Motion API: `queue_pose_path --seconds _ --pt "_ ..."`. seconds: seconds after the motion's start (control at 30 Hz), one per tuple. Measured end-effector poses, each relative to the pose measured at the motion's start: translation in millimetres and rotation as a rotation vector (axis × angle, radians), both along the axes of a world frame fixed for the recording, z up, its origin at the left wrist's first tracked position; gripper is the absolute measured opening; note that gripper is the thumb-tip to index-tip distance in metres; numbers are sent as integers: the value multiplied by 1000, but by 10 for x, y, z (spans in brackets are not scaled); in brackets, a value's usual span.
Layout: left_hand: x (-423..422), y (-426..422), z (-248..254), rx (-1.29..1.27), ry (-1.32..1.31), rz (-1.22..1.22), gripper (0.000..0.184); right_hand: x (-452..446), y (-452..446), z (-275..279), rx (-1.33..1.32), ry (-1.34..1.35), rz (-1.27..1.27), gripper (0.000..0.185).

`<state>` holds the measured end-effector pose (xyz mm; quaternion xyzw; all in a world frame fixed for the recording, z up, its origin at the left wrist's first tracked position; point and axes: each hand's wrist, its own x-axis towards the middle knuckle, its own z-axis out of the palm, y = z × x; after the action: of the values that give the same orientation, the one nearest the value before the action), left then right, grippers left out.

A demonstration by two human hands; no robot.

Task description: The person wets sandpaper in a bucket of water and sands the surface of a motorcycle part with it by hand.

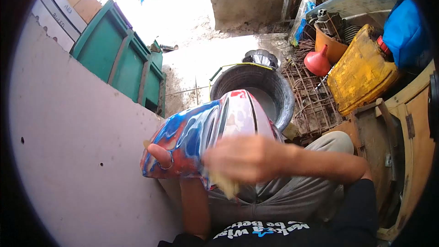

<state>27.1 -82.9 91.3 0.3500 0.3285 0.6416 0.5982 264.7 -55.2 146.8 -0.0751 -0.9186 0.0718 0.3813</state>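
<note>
Across my lap lies a painted motorcycle body panel (pixel 190 130) in blue, red and white, its paint patchy and worn through in places. My left hand (pixel 161 155) holds it from below at the left end; the thumb shows through an opening in the panel, and the other fingers are hidden beneath it. My right hand (pixel 247 158), smeared by motion, is closed at the panel's near edge. A yellowish-tan piece of sheet or cloth (pixel 225 185) hangs out below that hand; its exact kind is too blurred to tell.
Just beyond the panel stands a black bucket (pixel 286 91) holding cloudy liquid, with a dark bowl (pixel 261 58) behind it. A pale wall (pixel 82 146) borders my left. On the right are a wire rack (pixel 315 105), a red funnel (pixel 317 61) and a yellow jerrycan (pixel 363 71).
</note>
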Motion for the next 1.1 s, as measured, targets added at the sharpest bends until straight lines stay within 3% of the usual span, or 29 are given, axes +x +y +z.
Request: queue_pose_path --seconds 0.13,0.2,0.27,0.33,0.37,0.43,0.5,0.57,0.6,0.7,0.8,0.83,0.87,0.93,1.0,1.03,1.1 --pt "54 -7 -16 -26 -125 217 123 189 431 50 -118 -227 -300 29" --pt "60 -26 -34 -53 -155 254 122 100 213 39 -42 -122 -195 29" --pt "108 3 -187 126 -745 -175 120 12 69 29 47 -18 -80 30" --pt "137 -38 -204 128 -731 -23 119 103 240 -3 -3 -92 -163 32" --pt "166 27 -183 56 -421 321 118 166 369 -16 -22 -127 -211 34" --pt "208 36 -74 38 -125 459 117 183 372 -20 -24 -125 -221 35" --pt "215 -5 81 144 -169 69 116 54 131 -57 9 -43 -148 37" --pt "87 -50 -16 -33 -266 156 117 -92 -78 46 112 85 65 30" --pt "24 -74 -46 -123 -305 199 118 -105 -77 30 92 91 48 29" --pt "376 -33 153 88 -408 132 121 -112 -61 -21 33 102 -18 27" --pt "319 29 16 89 -369 106 122 -51 55 -1 10 86 -82 25" --pt "267 10 -53 79 -350 105 122 -97 -77 8 78 105 51 25" --pt "212 -11 -100 68 -326 103 122 -16 -59 41 126 6 93 40" --pt "184 -47 -66 53 -337 95 122 106 322 -40 5 -66 -184 34" --pt "319 -45 82 58 -432 96 122 103 363 -43 17 -17 -206 31" --pt "220 -34 70 1 -295 72 121 91 384 -16 24 7 -218 30" --pt "40 -50 62 -79 -86 159 120 -54 -74 26 51 84 66 33"
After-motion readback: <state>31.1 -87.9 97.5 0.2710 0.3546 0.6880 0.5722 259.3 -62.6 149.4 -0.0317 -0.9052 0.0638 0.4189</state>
